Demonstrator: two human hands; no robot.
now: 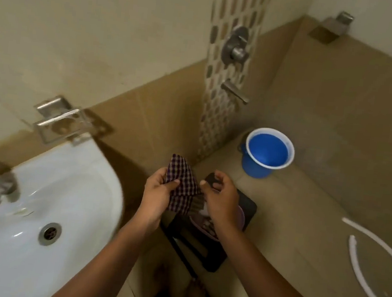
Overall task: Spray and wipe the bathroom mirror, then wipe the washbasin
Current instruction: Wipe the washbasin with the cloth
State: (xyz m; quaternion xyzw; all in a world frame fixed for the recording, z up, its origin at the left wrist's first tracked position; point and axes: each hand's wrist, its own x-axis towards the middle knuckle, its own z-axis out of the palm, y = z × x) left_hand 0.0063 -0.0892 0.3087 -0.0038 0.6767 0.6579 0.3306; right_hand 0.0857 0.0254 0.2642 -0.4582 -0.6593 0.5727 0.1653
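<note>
**Checked cloth held beside the basin, a stool of clutter below**

Both hands hold a checked cloth (pixel 182 183) just right of the white washbasin (pixel 102 186): the left hand (pixel 157 192) grips it, the right hand (pixel 218 197) pinches its edge. A loose pinch could drop it onto the dark stool (pixel 214 255) beneath, apparently carrying a small bowl. A blue bucket (pixel 266 154) stands on the beige tiled floor (pixel 307 190); no mirror shows.

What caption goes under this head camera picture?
Both hands, left and right, hold a checked cloth beside the white washbasin.
</note>
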